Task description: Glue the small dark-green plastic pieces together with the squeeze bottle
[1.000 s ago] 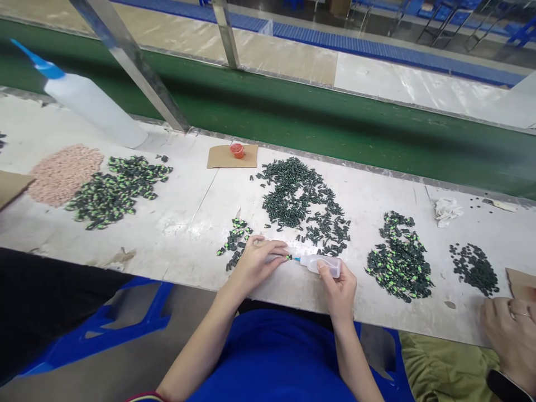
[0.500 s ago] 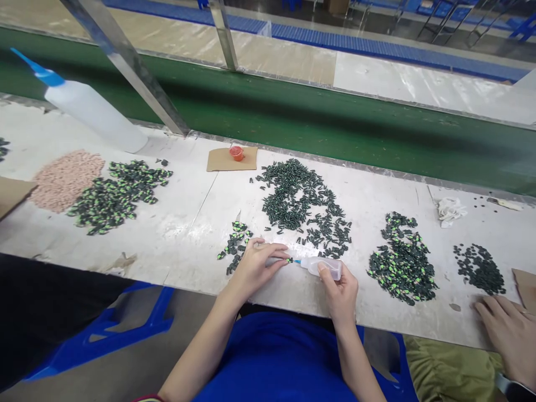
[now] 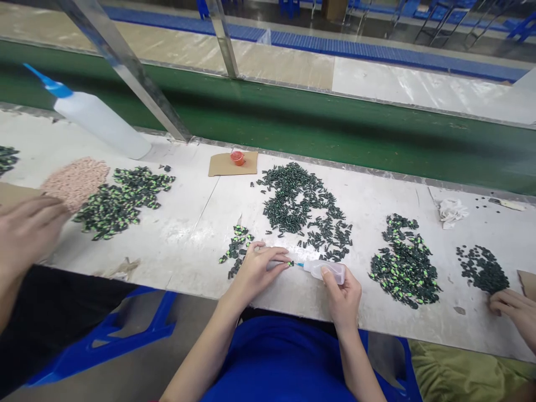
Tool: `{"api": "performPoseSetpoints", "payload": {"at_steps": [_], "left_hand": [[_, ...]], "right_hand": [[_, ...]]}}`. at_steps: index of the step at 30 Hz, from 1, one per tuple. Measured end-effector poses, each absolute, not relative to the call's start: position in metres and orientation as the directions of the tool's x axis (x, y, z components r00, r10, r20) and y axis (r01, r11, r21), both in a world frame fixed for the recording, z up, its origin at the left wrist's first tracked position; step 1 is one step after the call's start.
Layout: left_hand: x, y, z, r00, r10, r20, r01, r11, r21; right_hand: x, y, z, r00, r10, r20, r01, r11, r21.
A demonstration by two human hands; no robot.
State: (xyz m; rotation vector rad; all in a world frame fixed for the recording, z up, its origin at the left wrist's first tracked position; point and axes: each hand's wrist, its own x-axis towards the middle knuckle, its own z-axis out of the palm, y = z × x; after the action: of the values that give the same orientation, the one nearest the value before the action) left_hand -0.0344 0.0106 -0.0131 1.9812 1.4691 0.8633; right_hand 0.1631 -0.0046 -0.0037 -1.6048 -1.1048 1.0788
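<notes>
left of your left hand (image 3: 255, 271), past the small pile (image 3: 237, 248), the table (image 3: 184, 223) lies bare up to the flecked pile (image 3: 119, 201). ahead, the dark pile (image 3: 301, 204) blocks you. right of your right hand (image 3: 341, 293) runs a bare strip, then the right pile (image 3: 402, 265). a co-worker's hand (image 3: 25, 234) crowds the left end, a second hand (image 3: 513, 307) the right.

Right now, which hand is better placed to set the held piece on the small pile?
Left, likely: the left hand pinches the piece, and the small pile lies right beside it. The right hand is full, gripping the squeeze bottle.
</notes>
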Motion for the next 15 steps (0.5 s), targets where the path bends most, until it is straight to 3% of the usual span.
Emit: {"api": "performPoseSetpoints", "payload": {"at_steps": [15], "left_hand": [[-0.0346, 0.0104, -0.0147, 0.190, 0.969, 0.157, 0.625, -0.242, 0.742]], "right_hand": [[0.1632, -0.0045, -0.0052, 0.206, 0.966, -0.156, 0.216, -0.200, -0.956]]}}
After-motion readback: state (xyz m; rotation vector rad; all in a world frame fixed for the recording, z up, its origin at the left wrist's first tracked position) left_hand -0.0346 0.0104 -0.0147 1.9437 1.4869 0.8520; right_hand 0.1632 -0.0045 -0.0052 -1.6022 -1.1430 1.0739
